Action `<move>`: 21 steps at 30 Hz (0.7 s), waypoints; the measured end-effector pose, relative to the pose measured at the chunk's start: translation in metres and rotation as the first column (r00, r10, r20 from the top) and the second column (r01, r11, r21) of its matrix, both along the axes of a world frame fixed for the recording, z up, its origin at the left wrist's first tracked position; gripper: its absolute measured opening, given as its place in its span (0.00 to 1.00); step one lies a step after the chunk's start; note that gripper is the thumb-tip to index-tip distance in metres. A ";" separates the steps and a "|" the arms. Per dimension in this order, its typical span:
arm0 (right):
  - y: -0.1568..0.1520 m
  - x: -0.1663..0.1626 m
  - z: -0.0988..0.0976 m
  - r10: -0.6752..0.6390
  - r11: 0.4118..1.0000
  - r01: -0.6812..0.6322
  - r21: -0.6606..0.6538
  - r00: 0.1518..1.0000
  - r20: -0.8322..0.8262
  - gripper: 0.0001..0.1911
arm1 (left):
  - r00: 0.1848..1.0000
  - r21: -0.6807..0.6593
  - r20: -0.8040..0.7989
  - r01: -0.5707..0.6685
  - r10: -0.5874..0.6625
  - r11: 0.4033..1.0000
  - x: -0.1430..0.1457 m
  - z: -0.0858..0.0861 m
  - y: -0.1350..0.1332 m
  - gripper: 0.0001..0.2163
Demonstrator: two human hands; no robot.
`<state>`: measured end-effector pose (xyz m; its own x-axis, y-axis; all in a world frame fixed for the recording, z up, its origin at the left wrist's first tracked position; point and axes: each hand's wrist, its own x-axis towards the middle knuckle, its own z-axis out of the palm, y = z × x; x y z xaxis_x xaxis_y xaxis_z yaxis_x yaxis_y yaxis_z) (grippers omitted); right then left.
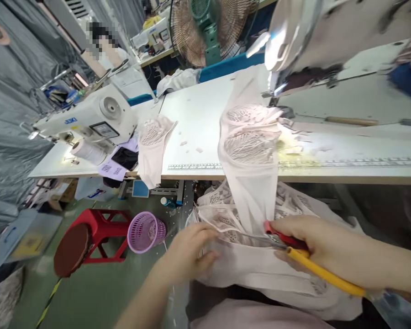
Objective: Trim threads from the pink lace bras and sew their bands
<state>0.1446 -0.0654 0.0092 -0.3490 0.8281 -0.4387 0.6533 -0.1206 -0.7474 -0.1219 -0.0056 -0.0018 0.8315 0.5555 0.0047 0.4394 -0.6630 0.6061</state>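
Observation:
My right hand (304, 246) is closed round a pair of scissors (315, 269) with red and yellow handles. Their blades point left across a pile of pale pink bras (250, 265) on my lap, almost reaching my left hand's fingertips. My left hand (192, 251) is at the left side of the pile, with fingers and thumb curled over the fabric of a bra. Another pale pink bra (250, 146) with patterned cups lies across the table edge above, its lower end hanging down to the scissors.
A sewing machine head (315, 32) stands at upper right, beyond the white table (195, 114) with a ruler strip along its edge. Another bra piece (154, 141) hangs over that edge. At left are a second sewing machine (89, 114), a purple basket (145, 233) and a red stool (102, 233).

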 end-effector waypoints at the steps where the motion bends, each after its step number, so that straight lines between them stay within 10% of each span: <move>1: 0.004 -0.002 0.005 0.014 1.000 -0.014 -0.007 0.999 -0.043 0.09 | 0.993 -0.001 0.101 0.054 -0.053 0.999 0.015 0.000 -0.003 0.13; 6: 0.016 0.000 0.019 0.067 0.998 -0.068 -0.013 0.994 -0.085 0.09 | 0.944 -0.268 0.327 0.045 0.047 0.962 0.066 -0.010 -0.014 0.04; 11: 0.024 0.015 0.026 -0.012 0.994 -0.008 -0.107 0.982 -0.189 0.06 | 0.915 -0.708 0.221 -0.087 0.337 0.701 0.075 -0.015 -0.009 0.13; 21: 0.030 0.017 0.028 0.023 0.997 -0.016 0.081 0.995 -0.093 0.10 | 0.869 -0.872 0.133 -0.126 0.477 0.474 0.078 -0.019 -0.002 0.21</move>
<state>0.1615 -0.0359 0.0369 -0.4019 0.8519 -0.3357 0.5816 -0.0457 -0.8122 -0.0438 -0.0078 -0.0213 0.6502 0.6630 -0.3710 0.1753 0.3441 0.9224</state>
